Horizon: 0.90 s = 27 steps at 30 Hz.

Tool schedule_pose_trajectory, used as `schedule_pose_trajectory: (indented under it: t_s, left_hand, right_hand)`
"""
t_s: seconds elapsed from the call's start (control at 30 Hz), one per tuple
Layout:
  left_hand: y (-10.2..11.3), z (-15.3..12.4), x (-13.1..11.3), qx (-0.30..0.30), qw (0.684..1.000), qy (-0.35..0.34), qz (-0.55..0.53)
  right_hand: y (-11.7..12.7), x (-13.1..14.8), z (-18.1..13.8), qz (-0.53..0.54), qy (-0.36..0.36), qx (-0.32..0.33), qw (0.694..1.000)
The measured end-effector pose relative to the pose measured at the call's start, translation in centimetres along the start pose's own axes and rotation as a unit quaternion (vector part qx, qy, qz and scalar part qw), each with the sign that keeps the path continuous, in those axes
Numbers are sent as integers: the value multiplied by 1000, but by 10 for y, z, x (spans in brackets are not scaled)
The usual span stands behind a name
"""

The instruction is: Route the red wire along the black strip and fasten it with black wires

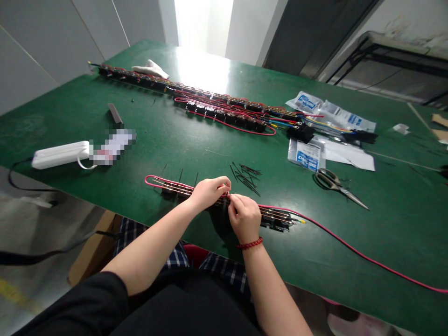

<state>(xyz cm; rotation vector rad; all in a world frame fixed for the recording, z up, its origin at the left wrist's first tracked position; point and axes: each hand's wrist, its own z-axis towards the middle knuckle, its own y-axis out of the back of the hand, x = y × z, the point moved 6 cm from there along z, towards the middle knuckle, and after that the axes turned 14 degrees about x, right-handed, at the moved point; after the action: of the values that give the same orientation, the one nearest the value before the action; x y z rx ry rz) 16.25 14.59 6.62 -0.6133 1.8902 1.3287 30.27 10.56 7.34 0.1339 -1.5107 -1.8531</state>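
Observation:
A row of black relay blocks (pixel 276 218) with metal bars and a pink-red wire (pixel 353 249) lies near the front edge of the green table (pixel 175 135). My left hand (pixel 209 191) is closed on the row's middle, fingertips pinching at the wire. My right hand (pixel 245 217) is closed beside it, fingers meeting the left fingertips over the same spot; a red bead bracelet is on its wrist. A scatter of thin black cable ties (pixel 247 176) lies just behind my hands.
Longer wired relay strips (pixel 224 112) run across the far table. Scissors (pixel 336 184) and plastic bags (pixel 329 114) lie right. A white power strip (pixel 59 155) and a dark bar (pixel 115 114) sit left; a white glove (pixel 151 68) lies far back.

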Motion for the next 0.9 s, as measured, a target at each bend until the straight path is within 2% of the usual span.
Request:
schedule_pose_trajectory:
  t_s: [0.23,0.57,0.9]
  left_hand:
    - [-2,-1,-1,32,999,-25,-16]
    - [-1,2,3,13,999,2,33]
    - [-2,3,5,1,1000,3,-7]
  right_hand:
    - [0,-1,0,0,-4,3,1000]
    - [-1,-1,0,5,1,5,1000]
    - [0,0,0,12,-1,11,1000]
